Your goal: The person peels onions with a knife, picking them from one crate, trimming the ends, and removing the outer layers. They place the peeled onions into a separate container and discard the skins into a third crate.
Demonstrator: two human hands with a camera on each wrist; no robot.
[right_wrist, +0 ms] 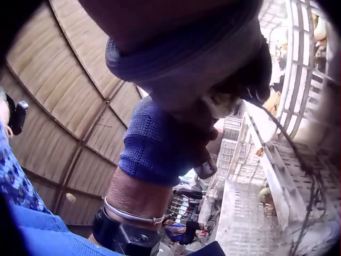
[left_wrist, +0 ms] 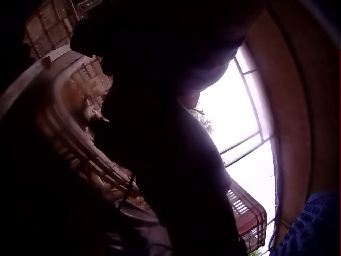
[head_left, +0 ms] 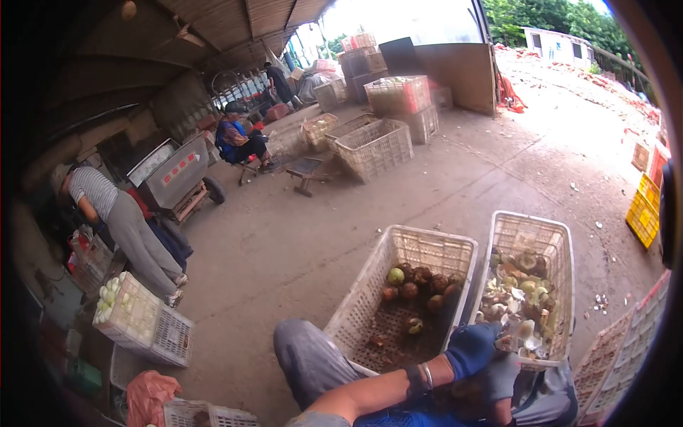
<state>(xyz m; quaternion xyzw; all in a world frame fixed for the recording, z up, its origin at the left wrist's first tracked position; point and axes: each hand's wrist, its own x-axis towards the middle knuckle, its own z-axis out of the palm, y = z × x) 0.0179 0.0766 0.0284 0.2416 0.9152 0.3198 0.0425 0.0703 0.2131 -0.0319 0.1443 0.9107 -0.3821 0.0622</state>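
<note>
My left hand (head_left: 471, 350), in a blue knit glove, is close against my right hand (head_left: 504, 377) above my lap, at the near rim of the right crate (head_left: 491, 235). In the right wrist view the left fingers curl up under the gloved right hand, with a pale onion (right_wrist: 219, 102) showing between the hands. Whatever the right fingers hold is hidden; I cannot tell what it is. The right crate contains onion peels (head_left: 523, 288) and scraps. The left crate (head_left: 430, 233) holds several brownish onions (head_left: 409, 290) and a greenish one (head_left: 395, 276). The left wrist view is mostly dark.
At the left stands a crate of pale peeled onions (head_left: 128, 306). A striped-shirted person (head_left: 96, 188) bends beside a metal cart (head_left: 174, 171); another person (head_left: 238, 139) sits farther back. Stacked crates (head_left: 402, 99) occupy the background. A tilted crate (head_left: 626, 349) flanks my right side.
</note>
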